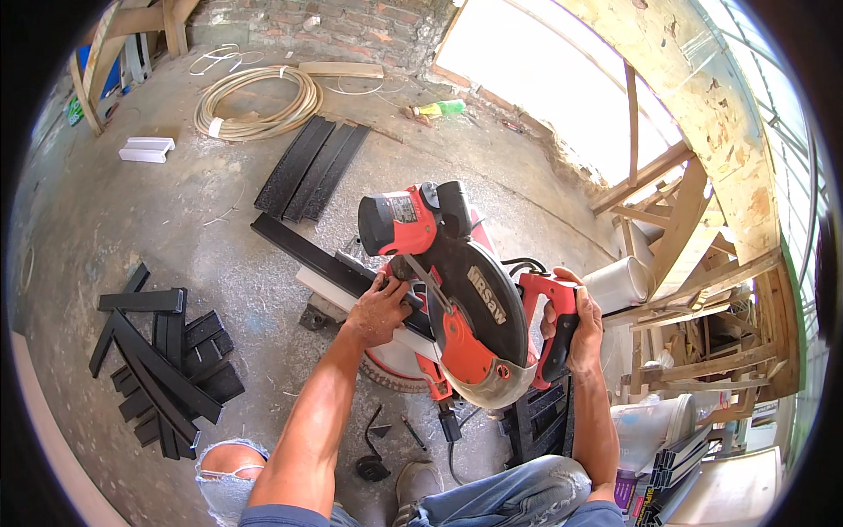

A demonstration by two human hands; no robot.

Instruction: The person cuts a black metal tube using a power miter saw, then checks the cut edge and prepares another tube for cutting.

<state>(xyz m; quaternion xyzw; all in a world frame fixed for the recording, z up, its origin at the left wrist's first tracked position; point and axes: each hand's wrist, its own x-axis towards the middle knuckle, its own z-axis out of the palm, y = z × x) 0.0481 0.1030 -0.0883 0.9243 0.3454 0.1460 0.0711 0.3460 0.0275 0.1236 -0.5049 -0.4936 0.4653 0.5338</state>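
A red and black miter saw (411, 230) stands on the floor before me, its head tilted over the work. My right hand (581, 329) is wrapped round the saw's handle (555, 351) on the right. My left hand (378, 313) is closed on a long black profile (303, 249), which lies along the saw's fence and sticks out to the far left. Just above that hand's fingers is a dark round knob (402, 267). The hand is left of the blade guard (483, 294), which hides the blade and the profile's near end.
Several cut black pieces (167, 351) are piled at left. Longer black boards (309, 171) lie beyond the saw. A coiled hose (255, 104), white channel piece (147, 149) and bottle (439, 109) are farther off. Near my shoe lies a tape measure (372, 468). Wooden framing (702, 290) stands at right.
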